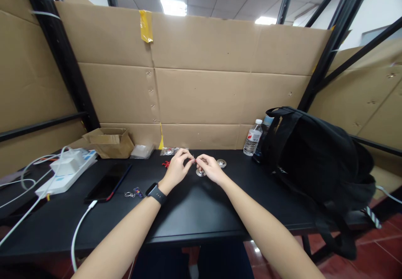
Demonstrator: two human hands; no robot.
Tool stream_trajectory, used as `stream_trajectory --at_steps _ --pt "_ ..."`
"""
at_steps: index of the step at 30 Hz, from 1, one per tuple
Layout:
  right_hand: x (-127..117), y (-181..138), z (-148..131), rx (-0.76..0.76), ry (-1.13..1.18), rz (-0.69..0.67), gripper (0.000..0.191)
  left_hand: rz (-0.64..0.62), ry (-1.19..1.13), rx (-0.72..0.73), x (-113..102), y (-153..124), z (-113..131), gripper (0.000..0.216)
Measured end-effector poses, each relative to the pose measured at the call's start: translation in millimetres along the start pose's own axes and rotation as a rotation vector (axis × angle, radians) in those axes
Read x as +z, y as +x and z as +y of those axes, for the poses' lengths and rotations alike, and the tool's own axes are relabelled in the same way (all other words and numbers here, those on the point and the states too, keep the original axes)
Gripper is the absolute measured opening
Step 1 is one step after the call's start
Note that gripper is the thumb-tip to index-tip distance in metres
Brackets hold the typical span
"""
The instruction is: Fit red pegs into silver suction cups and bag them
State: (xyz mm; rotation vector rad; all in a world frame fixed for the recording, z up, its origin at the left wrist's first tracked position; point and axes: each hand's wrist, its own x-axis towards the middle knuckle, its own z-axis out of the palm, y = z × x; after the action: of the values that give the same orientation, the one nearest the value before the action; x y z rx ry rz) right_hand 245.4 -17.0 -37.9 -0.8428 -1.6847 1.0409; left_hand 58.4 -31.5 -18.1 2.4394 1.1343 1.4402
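Note:
My left hand (179, 164), with a dark watch (156, 193) on its wrist, is pinched closed at the middle of the black table. Opposite it my right hand (210, 168) is also pinched, fingertips almost meeting the left ones. Between them shows a small reddish thing (194, 160), too tiny to name. A round metal disc (200, 173) lies under my right hand, partly covered. Another round metal piece (221, 163) rests just right of that hand. Some red pieces (166, 164) lie left of my left hand, and clear plastic packets (170, 151) lie behind it.
At left are a phone (108, 182) with a white cable, a power strip (67, 174), a cardboard box (109, 143) and a keyring (129, 194). A water bottle (253, 138) and a large black backpack (317, 161) stand at right. Cardboard panels (201, 94) wall the back.

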Motion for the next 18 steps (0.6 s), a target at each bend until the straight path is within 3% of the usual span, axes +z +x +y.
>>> stream_trajectory --at_steps 9,14,18 --pt "-0.8 -3.4 -3.5 0.017 -0.028 -0.072 0.032 -0.038 -0.011 0.013 1.9 -1.5 -3.2 0.012" --pt "-4.0 -4.1 -2.5 -0.064 -0.271 -0.079 0.02 -0.008 -0.039 0.001 -1.0 -0.9 2.5 0.019" --pt "-4.3 -4.0 -1.6 -0.09 -0.38 -0.105 0.015 -0.167 0.04 0.01 -5.2 -2.1 3.0 0.021"
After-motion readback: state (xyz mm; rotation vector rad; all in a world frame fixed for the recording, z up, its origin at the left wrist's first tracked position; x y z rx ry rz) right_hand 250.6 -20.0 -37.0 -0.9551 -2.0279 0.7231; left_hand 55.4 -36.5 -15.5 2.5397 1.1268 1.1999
